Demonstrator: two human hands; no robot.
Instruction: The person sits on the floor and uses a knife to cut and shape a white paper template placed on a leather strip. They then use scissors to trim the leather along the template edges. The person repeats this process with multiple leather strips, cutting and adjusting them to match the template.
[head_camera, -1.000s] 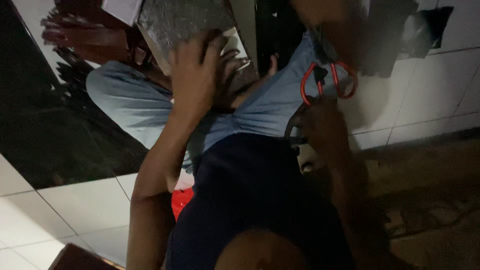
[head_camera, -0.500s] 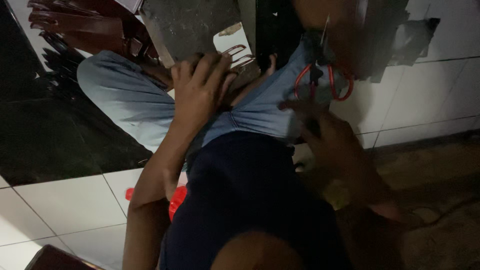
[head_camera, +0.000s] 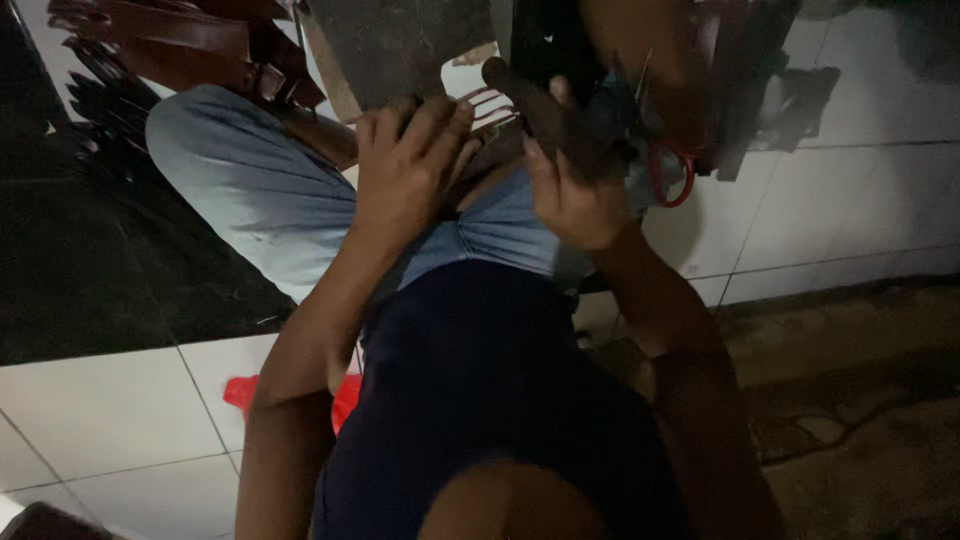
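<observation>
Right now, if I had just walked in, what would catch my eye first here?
Probably the two hands meeting at the top middle: the left hand pressed on a dark grey slab, the right hand wrapped around a dark tool handle. Next, the red-handled scissors just right of them, and a red scrap on the white floor tiles at lower left.

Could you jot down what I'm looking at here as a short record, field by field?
View: head camera looking down at a seated person's lap
Left hand: fingers spread, pressing on a dark flat slab
Right hand: wrapped around a dark handle-like tool
Nearby: red-handled scissors beside the right hand
Clothing: light blue jeans, dark shirt
Floor: white tiles, a red object under the left arm
Lighting: dim
</observation>
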